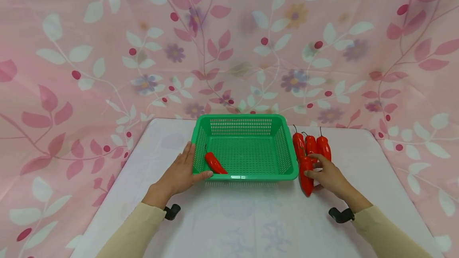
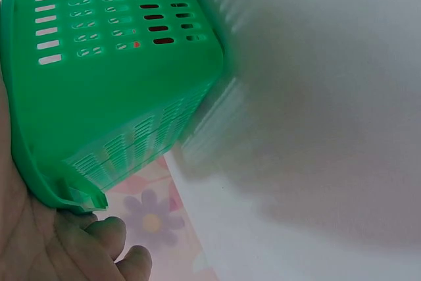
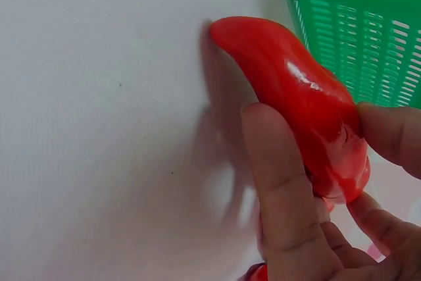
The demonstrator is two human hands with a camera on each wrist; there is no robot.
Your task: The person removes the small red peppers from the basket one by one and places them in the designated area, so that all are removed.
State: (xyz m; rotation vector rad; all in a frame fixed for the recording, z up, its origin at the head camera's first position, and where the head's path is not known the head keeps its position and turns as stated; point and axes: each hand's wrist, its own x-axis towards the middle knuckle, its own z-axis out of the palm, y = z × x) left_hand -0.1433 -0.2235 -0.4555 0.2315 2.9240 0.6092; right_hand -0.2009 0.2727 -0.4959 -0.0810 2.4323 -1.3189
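Observation:
A green plastic basket [image 1: 247, 177] with slotted walls stands on the table, one red chili pepper [image 1: 215, 163] lying at its left end. My left hand [image 1: 179, 173] rests against the basket's front left corner, fingers extended along the left side and thumb over the front rim. To the right of the basket, my right hand [image 1: 329, 176] pinches a glossy red chili pepper [image 3: 309, 97] between thumb and fingers. Its tapered tip points toward me. Just beyond that hand lie more red chili peppers [image 1: 324, 146] with dark, thin stems, partly covered by the held one.
A white cloth [image 1: 222, 218] covers the table. Pink floral fabric [image 1: 229, 51] hangs behind it and along both sides. A black wrist camera mount [image 1: 341, 215] sits at the right wrist, another mount [image 1: 172, 212] at the left.

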